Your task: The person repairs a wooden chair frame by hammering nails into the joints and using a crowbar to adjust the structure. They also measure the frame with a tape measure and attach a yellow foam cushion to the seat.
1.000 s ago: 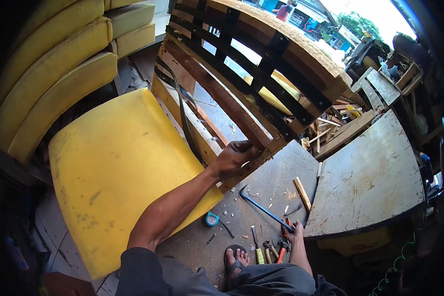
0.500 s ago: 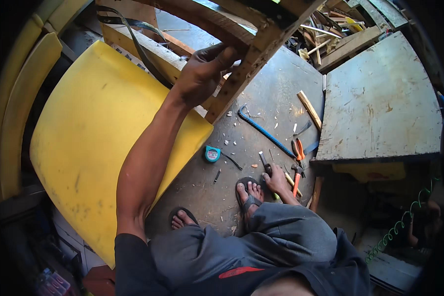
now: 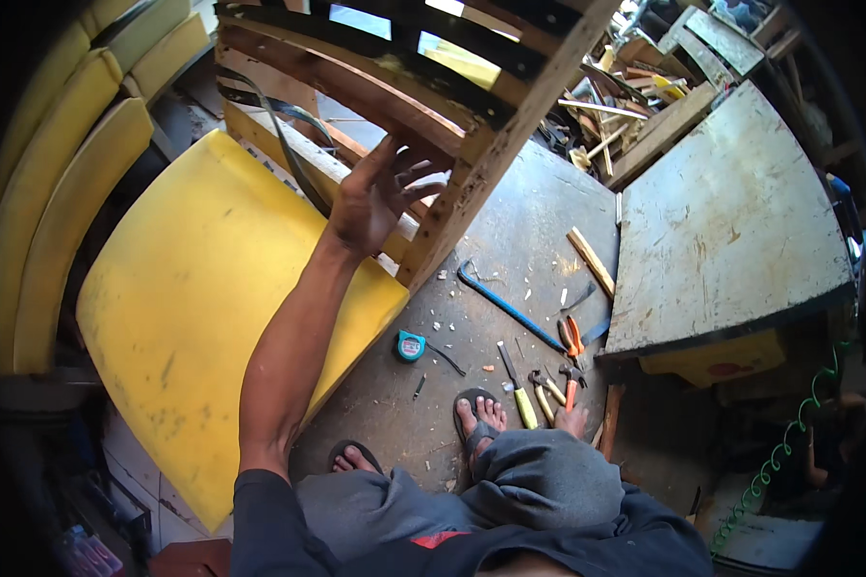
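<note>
My left hand [image 3: 370, 197] is raised to a slatted wooden frame [image 3: 476, 183], its fingers spread and the fingertips by a curved rail. Beside my right knee, my right hand [image 3: 573, 420] is low on the floor, its fingers closed around the lower end of an orange-handled hammer [image 3: 571, 383]. The knee hides part of that hand. Just left of it lie a second hammer [image 3: 542, 396] with a pale handle and a flat-bladed tool with a yellow-green handle [image 3: 525, 409].
A yellow padded panel [image 3: 212, 298] lies under my left arm. On the floor are a blue pry bar [image 3: 510, 308], orange-handled pliers [image 3: 572, 335], a teal tape measure [image 3: 411, 346] and a wood strip [image 3: 590, 260]. A worn pale board [image 3: 731, 226] stands right; scrap wood [image 3: 645, 106] is piled behind.
My left hand has opened its fingers and dropped slightly from the rail. My right hand has left the dark-bladed tool and moved right and nearer, to the orange-handled hammer. The view has tilted up.
</note>
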Tool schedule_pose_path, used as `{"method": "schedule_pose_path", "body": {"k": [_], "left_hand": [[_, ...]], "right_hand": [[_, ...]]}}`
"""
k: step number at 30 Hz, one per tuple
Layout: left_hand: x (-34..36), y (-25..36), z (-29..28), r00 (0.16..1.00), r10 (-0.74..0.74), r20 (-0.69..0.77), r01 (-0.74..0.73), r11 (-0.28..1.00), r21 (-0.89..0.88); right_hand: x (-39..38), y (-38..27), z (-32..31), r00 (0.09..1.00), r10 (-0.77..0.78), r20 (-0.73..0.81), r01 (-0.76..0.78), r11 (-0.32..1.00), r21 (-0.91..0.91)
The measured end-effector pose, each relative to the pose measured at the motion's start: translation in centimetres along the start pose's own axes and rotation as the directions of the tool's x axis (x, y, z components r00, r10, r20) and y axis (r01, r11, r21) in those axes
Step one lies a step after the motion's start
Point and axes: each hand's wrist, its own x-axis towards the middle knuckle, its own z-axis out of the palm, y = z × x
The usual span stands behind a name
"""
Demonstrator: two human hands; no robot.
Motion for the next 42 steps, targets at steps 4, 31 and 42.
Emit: {"method": "schedule_pose_path", "body": {"k": [4,31,42], "left_hand": [[1.6,3.4,-0.6,0.993,0.071,-0.09,-0.091,0.967,-0.24],[3.6,3.9,-2.6,0.995,0.029,0.1,0.009,0.93,-0.367],[3.7,3.6,-2.7,0.991,0.051,0.12,-0.012,0.952,-0.306]], "right_hand": [[3.4,3.6,-2.2,0.889,-0.264,0.374,0.314,0.946,-0.077],[-13.0,-28.3,-40.7,0.374,-0.907,0.194,0.861,0.418,0.291],[-13.8,-28.7,-39.5,0.448,-0.894,0.02,0.863,0.438,0.252]]}}
